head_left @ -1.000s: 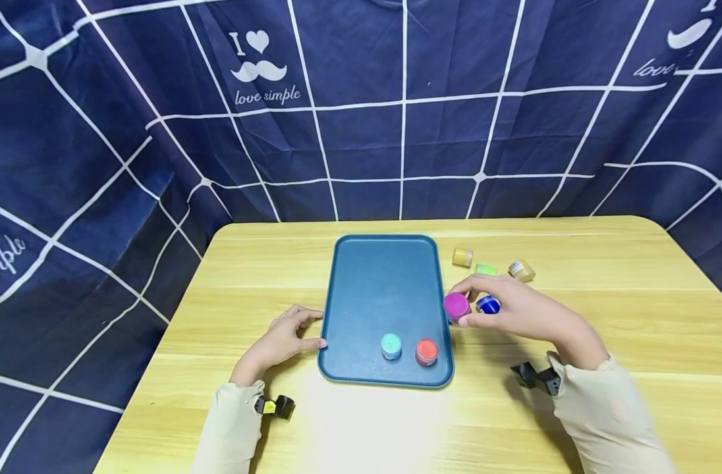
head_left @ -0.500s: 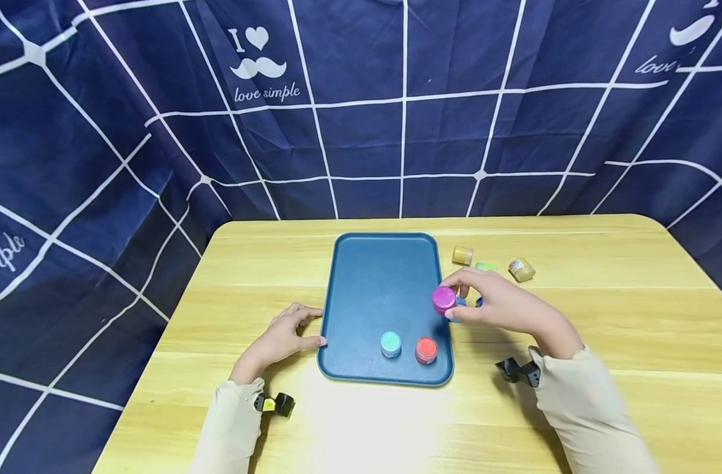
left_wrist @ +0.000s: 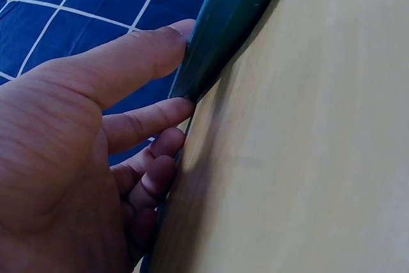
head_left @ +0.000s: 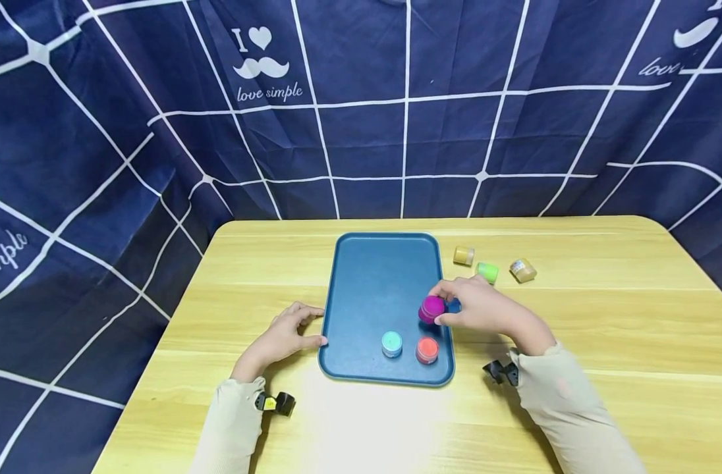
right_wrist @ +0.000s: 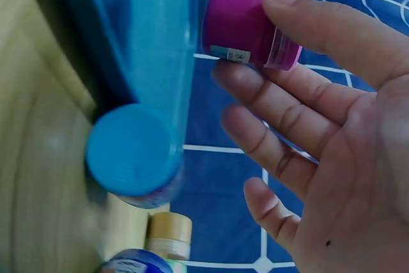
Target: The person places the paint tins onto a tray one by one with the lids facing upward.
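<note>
My right hand (head_left: 479,306) pinches a small magenta paint jar (head_left: 431,309) between thumb and fingers, over the right part of the blue tray (head_left: 379,276). A pale label shows on the jar's side in the right wrist view. On the tray, near its front, stand a turquoise jar (head_left: 391,343) and a red jar (head_left: 427,350). At the tray's left edge, the thumb and index finger of my left hand (head_left: 284,336) touch the rim, spread apart. A light blue jar (right_wrist: 131,151) is beside the tray's right edge, mostly hidden by my right hand in the head view.
Right of the tray's far end lie a yellow jar (head_left: 464,255), a green jar (head_left: 487,272) and a tan jar (head_left: 522,270). A dark blue jar (right_wrist: 137,263) shows low in the right wrist view. A blue cloth (head_left: 361,131) hangs behind the wooden table (head_left: 610,283).
My right hand has carried the magenta jar leftward from the tray's right edge to over the tray. The green jar has come fully into sight. My left hand has stayed put.
</note>
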Demonstrator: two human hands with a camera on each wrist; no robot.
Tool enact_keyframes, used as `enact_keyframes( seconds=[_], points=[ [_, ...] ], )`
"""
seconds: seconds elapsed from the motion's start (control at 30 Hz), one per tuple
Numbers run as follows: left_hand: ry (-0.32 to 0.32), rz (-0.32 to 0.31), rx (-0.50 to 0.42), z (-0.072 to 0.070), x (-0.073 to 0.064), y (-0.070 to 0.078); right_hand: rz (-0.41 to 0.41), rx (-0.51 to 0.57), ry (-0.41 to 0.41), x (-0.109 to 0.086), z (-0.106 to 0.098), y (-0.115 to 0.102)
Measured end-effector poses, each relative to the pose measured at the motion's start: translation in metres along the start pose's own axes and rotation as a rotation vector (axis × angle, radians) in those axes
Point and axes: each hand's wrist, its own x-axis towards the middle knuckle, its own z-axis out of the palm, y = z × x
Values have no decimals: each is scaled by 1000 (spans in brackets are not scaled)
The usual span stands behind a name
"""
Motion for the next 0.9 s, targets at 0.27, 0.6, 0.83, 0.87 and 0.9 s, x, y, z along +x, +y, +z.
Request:
enact_keyframes(
  seconds=[0.27, 0.6, 0.83, 0.87, 0.9],
  points=[
    [4, 13, 3, -1, 0, 0, 51, -68, -21, 7, 10, 4],
    [4, 15, 13, 1, 1, -4, 99, -95, -36, 12, 19, 4],
    [9, 21, 11, -1, 0, -3, 101, -85, -25, 12, 22, 1],
    [10, 24, 5, -1, 0, -3, 99, -83, -24, 12, 22, 1],
    [9, 28, 0, -1, -1, -3, 97, -83, -24, 12, 22, 1]
  ],
)
